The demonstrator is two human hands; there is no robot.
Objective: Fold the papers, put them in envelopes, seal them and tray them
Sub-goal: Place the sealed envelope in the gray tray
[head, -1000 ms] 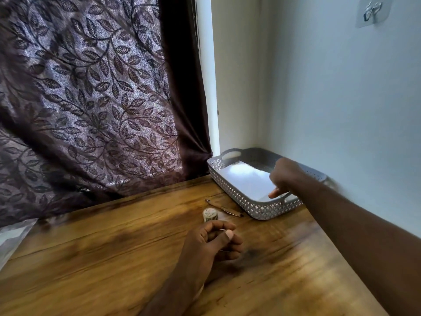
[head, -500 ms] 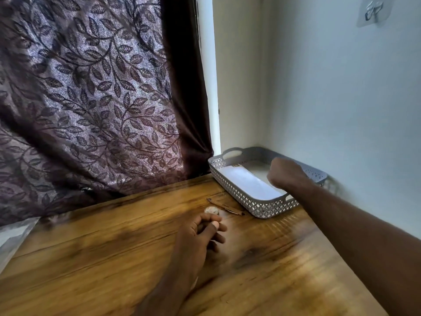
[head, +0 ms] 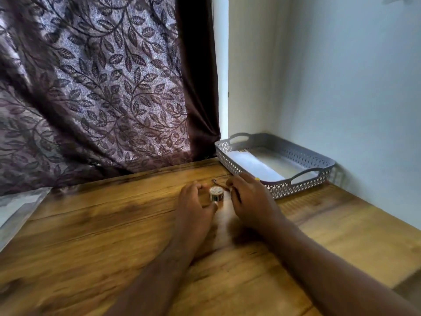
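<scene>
right, head view, and both hands are down low over the wooden worktop (head: 91, 236), forearms running in from the bottom edge and angling toward each other. the left hand (head: 196, 201) lies knuckles up, wrist low, fingers arched round the left side of a small tape roll (head: 216, 194) that stands upright on the wood. its thumb tip sits at the roll's near foot, the fingertips up by the far left edge. the grip is a loose half-circle, and with the blur i cannot tell whether it actually pinches the roll or only brackets it.

over to the right hand (head: 250, 201): palm down, back of the hand to the camera, fingers bent forward and to the left, just beside the roll on its right. those fingers reach a thin metal tool (head: 217, 182) lying just behind the roll. the fingertips are hidden, so whether that grip has closed on the tool i cannot tell.

beyond the right hand, the grey perforated tray (head: 296, 190) sits in the corner by the white wall (head: 353, 87), and a flat white envelope (head: 257, 164) lies inside it. a leaf-patterned curtain (head: 102, 87) hangs behind the worktop's far edge, and a clear plastic sheet (head: 16, 208) pokes in at the left border.
</scene>
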